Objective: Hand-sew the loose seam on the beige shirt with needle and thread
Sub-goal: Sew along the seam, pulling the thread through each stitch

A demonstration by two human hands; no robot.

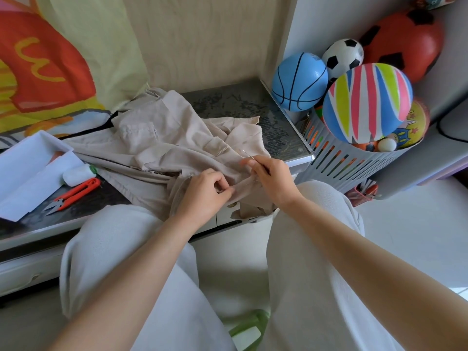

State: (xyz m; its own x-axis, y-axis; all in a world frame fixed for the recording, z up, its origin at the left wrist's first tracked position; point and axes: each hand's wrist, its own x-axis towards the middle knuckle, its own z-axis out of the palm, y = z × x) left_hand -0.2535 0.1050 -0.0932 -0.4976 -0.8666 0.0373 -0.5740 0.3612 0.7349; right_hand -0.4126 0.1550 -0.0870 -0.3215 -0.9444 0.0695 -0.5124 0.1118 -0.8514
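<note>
Two hands work at the near edge of the beige shirt point(162, 138), which lies crumpled on the low table point(243, 102), part of it hanging over the front. The left hand point(206, 192) pinches a fold of cloth with curled fingers. The right hand point(272, 179) grips the needle point(247, 155) between thumb and fingers. The needle's long axis runs up and left from that grip, tip pointing away from the person, beyond the taut fold point(243, 184) stretched between the hands. The next stitch probably needs the point tipped back toward that fold. Thread is too fine to see.
</note>
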